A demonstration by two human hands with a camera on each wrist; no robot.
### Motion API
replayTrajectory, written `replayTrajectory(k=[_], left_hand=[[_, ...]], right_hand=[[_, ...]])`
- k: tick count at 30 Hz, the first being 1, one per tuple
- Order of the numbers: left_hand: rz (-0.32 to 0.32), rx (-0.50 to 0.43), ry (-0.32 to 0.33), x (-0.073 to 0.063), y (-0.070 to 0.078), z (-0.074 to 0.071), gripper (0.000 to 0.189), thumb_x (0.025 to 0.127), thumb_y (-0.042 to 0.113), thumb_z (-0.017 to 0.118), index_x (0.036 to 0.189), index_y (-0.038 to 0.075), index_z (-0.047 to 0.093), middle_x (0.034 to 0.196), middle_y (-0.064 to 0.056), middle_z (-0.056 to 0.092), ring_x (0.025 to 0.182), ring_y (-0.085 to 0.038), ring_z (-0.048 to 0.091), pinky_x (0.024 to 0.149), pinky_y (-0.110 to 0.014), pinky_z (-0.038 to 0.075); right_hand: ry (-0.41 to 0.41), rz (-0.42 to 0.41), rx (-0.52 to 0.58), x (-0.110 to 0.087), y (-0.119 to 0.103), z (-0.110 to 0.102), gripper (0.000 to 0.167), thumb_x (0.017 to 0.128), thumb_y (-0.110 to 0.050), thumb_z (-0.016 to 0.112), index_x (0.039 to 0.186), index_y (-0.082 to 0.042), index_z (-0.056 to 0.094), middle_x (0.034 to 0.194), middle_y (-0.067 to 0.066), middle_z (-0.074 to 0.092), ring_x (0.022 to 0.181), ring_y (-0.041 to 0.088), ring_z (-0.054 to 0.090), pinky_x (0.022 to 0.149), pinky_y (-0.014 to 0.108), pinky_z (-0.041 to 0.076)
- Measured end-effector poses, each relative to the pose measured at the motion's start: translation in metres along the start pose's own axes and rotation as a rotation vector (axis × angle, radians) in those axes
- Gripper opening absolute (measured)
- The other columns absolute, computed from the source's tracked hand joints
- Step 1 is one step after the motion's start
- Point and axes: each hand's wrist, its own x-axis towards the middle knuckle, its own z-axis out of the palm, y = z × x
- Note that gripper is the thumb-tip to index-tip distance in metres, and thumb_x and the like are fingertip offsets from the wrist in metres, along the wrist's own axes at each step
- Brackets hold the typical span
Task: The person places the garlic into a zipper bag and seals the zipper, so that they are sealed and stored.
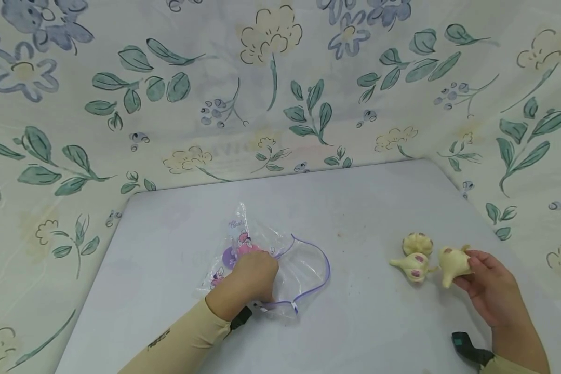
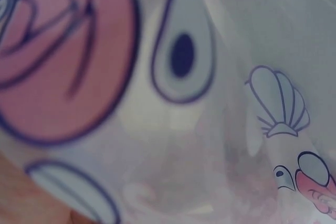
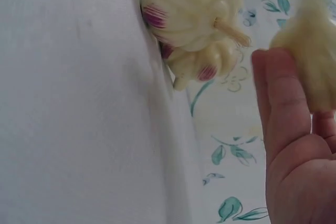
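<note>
My right hand (image 1: 493, 288) pinches a cream garlic bulb (image 1: 453, 263) between thumb and fingers at the right of the table. In the right wrist view the same hand (image 3: 294, 124) shows its fingers against the bulb. Two more garlic bulbs, one with purple patches (image 1: 416, 267) and another behind it (image 1: 417, 243), lie just left of it. Near the middle, my left hand (image 1: 254, 278) grips a clear plastic bag (image 1: 308, 270) with pink cartoon prints by its purple-edged mouth, which gapes to the right. The left fingertips are hidden. Printed film (image 2: 178, 145) fills the left wrist view.
A white table (image 1: 369, 208) lies beneath everything. Flower-patterned cloth (image 1: 280, 130) stands behind it and along both sides. Dark wrist devices show near my left wrist (image 1: 240, 318) and right wrist (image 1: 469, 350).
</note>
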Motion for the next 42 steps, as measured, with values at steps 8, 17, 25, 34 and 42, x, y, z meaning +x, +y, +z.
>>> replayTrajectory(k=[8, 17, 25, 34, 42], left_hand=[[-0.005, -0.005, -0.004, 0.0, 0.0, -0.002, 0.044, 0.057, 0.04, 0.094, 0.073, 0.009, 0.067, 0.072, -0.001, 0.061, 0.065, -0.016, 0.052, 0.06, -0.037, 0.054], [-0.002, 0.002, -0.001, 0.0, 0.001, 0.0, 0.044, 0.058, 0.04, 0.094, 0.072, 0.009, 0.067, 0.07, -0.001, 0.06, 0.064, -0.016, 0.052, 0.059, -0.037, 0.054], [-0.009, -0.011, -0.004, 0.0, 0.0, -0.001, 0.043, 0.056, 0.038, 0.094, 0.071, 0.01, 0.065, 0.071, -0.001, 0.061, 0.064, -0.017, 0.053, 0.058, -0.038, 0.053], [0.006, -0.007, 0.005, 0.0, 0.0, 0.0, 0.043, 0.056, 0.039, 0.094, 0.071, 0.01, 0.066, 0.069, -0.001, 0.06, 0.063, -0.016, 0.052, 0.058, -0.037, 0.053], [-0.004, -0.01, -0.011, 0.0, 0.002, -0.002, 0.044, 0.057, 0.039, 0.094, 0.073, 0.01, 0.066, 0.07, -0.001, 0.059, 0.064, -0.017, 0.051, 0.059, -0.038, 0.053]], right_hand=[[-0.135, 0.008, 0.006, 0.001, 0.004, 0.006, 0.06, 0.101, 0.016, 0.027, 0.153, -0.013, 0.037, 0.135, 0.006, 0.062, 0.122, 0.016, 0.065, 0.096, 0.029, 0.054], [-0.23, -0.038, 0.04, 0.002, 0.009, 0.023, 0.051, 0.103, 0.013, 0.018, 0.144, 0.006, 0.048, 0.151, 0.002, 0.051, 0.131, 0.015, 0.059, 0.099, 0.03, 0.053], [-0.283, -0.039, -0.148, 0.013, 0.021, 0.05, 0.045, 0.105, 0.01, 0.025, 0.143, -0.001, 0.045, 0.155, 0.004, 0.039, 0.132, 0.01, 0.054, 0.1, 0.025, 0.051], [-0.222, -0.041, -0.207, 0.023, 0.039, 0.078, 0.038, 0.103, 0.01, 0.036, 0.134, -0.006, 0.053, 0.139, 0.001, 0.051, 0.12, 0.008, 0.061, 0.097, 0.021, 0.052], [-0.086, 0.026, -0.36, 0.024, 0.051, 0.089, 0.025, 0.103, 0.003, 0.047, 0.106, -0.009, 0.069, 0.114, -0.006, 0.073, 0.099, 0.006, 0.07, 0.078, 0.019, 0.057]])
